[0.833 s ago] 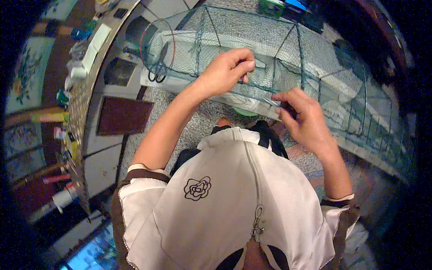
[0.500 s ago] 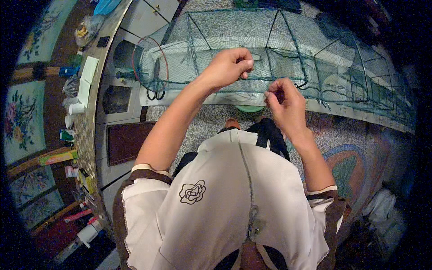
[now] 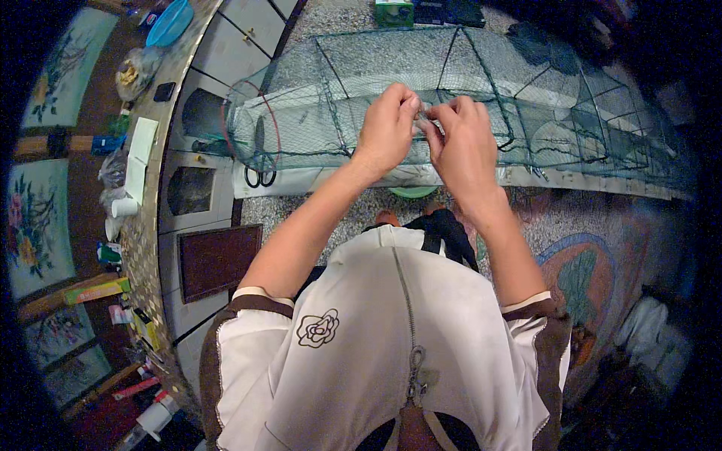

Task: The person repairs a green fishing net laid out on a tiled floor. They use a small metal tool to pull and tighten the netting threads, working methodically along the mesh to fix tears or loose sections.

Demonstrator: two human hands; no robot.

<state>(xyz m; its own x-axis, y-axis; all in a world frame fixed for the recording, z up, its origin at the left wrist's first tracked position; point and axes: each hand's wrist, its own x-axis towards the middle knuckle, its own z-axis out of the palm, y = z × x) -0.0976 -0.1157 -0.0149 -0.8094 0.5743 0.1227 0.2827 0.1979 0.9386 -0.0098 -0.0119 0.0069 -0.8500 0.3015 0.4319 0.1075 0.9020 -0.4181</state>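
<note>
A long green mesh net trap (image 3: 391,60) with dark frame rods stretches across the top of the view, on a pale board (image 3: 301,180). My left hand (image 3: 387,129) is closed in a pinch in front of the netting. Close beside it, my right hand (image 3: 465,143) pinches too, thumb and fingertips almost meeting the left ones. Something small and thin seems to lie between the fingertips, too small to make out. Left of my hands, a pair of scissors (image 3: 261,170) with black handles stands near the red ring (image 3: 279,124) at the net's end.
Along the left runs a counter (image 3: 162,113) over pale cabinets, bearing a blue basin (image 3: 171,21), plastic bags and a white cup (image 3: 125,206). A green bowl (image 3: 413,192) shows partly below the board. Boxes (image 3: 394,13) stand beyond the net on the speckled floor.
My hands have come together from apart. The right hand moved up and left, with its fingers now at the left fingertips; the left hand shifted slightly down.
</note>
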